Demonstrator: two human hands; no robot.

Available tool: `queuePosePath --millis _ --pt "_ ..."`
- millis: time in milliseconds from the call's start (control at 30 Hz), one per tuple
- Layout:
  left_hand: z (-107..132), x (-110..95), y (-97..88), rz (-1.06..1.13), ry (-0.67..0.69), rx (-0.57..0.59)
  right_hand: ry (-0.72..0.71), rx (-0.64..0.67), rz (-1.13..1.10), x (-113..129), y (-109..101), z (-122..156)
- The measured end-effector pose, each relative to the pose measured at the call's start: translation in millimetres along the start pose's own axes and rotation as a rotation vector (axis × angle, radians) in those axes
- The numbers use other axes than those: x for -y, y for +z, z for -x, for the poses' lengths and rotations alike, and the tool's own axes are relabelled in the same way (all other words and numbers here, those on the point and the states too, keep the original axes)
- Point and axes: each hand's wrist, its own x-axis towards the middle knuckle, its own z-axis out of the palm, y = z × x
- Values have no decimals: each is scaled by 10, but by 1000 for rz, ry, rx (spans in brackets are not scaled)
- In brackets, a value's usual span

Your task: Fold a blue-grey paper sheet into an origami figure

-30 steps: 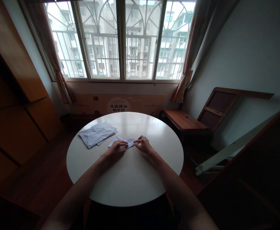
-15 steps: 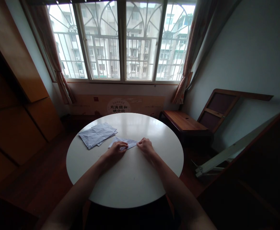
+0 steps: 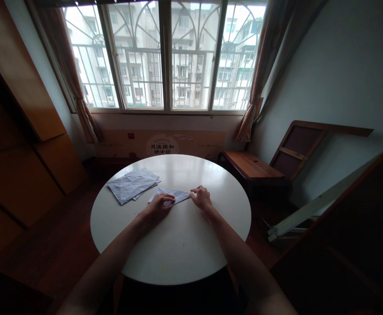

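A pale bluish-white sheet of folded paper (image 3: 181, 195) lies on the round white table, narrowing to a point on the right. My left hand (image 3: 161, 204) rests over its near left part, fingers bent and closed on the paper. Part of the sheet is hidden beneath that hand. At the pointed right end, my right hand (image 3: 201, 197) holds the tip between thumb and fingers. Left of the folded piece lies a stack of creased paper sheets (image 3: 130, 183), touched by neither hand.
The round white table (image 3: 178, 249) stands before a barred window (image 3: 165, 57). Behind it is a long printed cardboard panel (image 3: 191, 142). To the right are a low wooden bench (image 3: 250, 165), a leaning framed board (image 3: 291, 148) and a pale beam (image 3: 296, 223). Wooden cabinets (image 3: 53, 166) line the left.
My right hand has shifted slightly to the right, and more of the paper's pointed end shows between my hands. My left hand and the stack look unmoved.
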Motion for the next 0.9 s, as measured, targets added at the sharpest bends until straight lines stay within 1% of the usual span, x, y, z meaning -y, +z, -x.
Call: queuePosePath --millis 67,167,200,267,367,500,667,800,900 --pt "1 4 0 1 5 0 -107 38 -42 9 47 0" --pt "-1 -6 -10 6 8 1 -262 133 -88 28 117 14" --pt "-3 -12 -14 9 9 2 -291 152 -94 31 134 18" --pt "-7 -25 -20 14 7 3 -307 163 -88 31 148 21" --pt "-11 -34 -22 25 0 -3 -250 159 -55 25 113 11" --pt "-14 -37 -15 31 -2 -8 -118 140 -24 39 20 10" --pt "-16 -69 -28 27 -19 -13 38 49 22 50 -29 26" --pt "-9 -46 -12 23 -15 -6 59 -4 25 8 1 2" --pt "4 17 34 62 -19 -19 20 26 -11 -14 38 -20"
